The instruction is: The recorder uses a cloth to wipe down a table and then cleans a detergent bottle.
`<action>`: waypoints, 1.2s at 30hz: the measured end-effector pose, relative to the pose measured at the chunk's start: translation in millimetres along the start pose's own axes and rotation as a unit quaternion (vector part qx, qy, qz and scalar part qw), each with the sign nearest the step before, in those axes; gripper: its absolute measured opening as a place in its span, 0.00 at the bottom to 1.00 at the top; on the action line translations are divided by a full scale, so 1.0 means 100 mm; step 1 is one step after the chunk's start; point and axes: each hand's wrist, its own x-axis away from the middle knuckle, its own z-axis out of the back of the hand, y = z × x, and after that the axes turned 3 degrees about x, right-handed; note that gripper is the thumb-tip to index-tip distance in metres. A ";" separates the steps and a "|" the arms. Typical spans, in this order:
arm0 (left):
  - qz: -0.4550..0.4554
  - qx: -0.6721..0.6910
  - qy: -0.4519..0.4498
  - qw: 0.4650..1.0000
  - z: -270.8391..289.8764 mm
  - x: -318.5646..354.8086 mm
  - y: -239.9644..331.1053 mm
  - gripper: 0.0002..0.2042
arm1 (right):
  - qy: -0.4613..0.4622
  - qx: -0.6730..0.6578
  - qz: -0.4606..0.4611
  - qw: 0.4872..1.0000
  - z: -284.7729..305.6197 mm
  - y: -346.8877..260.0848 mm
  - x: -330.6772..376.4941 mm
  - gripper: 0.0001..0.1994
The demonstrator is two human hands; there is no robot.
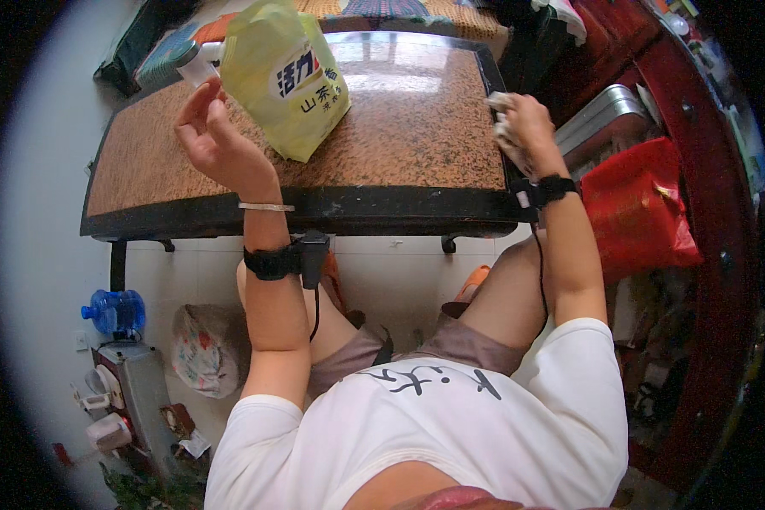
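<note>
My left hand [215, 140] is raised above the brown speckled table [399, 144] and holds a yellow-green plastic pouch [282, 78] by its upper left corner. The pouch hangs tilted over the table's middle. My right hand [525, 126] rests at the table's right edge, closed on a crumpled whitish cloth or tissue [501, 119]. Both wrists wear black bands with cables.
A red bag [637, 208] and a silver metal case [602, 119] stand right of the table. On the floor at left are a blue water bottle [115, 311], a printed bag [202, 350] and small appliances. Dark items lie at the table's far left corner.
</note>
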 end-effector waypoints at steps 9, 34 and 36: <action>0.122 0.063 -0.195 0.971 -0.18 0.24 0.08 0.08 | 0.158 -0.293 0.065 0.941 0.90 0.22 0.35 0.14; 0.073 -0.225 -0.615 0.752 -0.70 1.27 -0.42 0.17 | 0.050 -0.386 0.211 0.897 -0.18 -0.48 0.79 0.08; 0.065 -0.237 -0.623 0.743 -0.73 1.26 -0.42 0.15 | -0.008 -0.423 0.167 0.890 -0.13 -0.47 0.79 0.08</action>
